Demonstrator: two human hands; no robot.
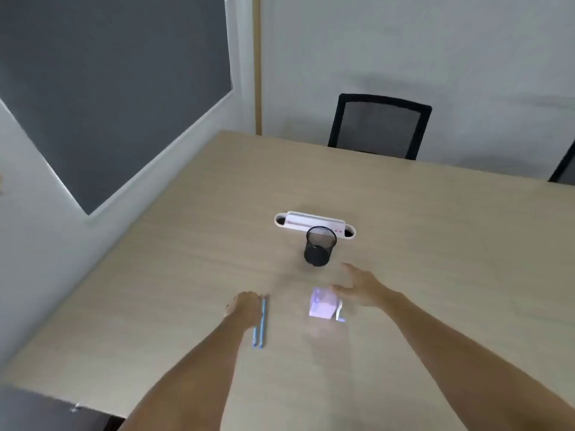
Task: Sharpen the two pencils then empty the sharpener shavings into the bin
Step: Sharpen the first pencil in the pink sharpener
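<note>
Two blue pencils [261, 321] lie side by side on the wooden table [186, 244], pointing away from me. My left hand [245, 306] rests palm down just left of them, fingers curled at their far ends; I cannot tell whether it grips one. A pale lilac box-shaped sharpener [322, 306] with a crank on its right side stands to the right of the pencils. My right hand [361, 287] hovers open just right of and behind the sharpener, fingers spread. A black mesh cup [320, 245], serving as the bin, stands upright beyond both hands.
A white oval cable tray with a white box in it [314, 223] sits directly behind the mesh cup. A black mesh office chair [379, 126] stands at the table's far edge, another at the right edge [563, 169]. The wall runs close along the table's left side.
</note>
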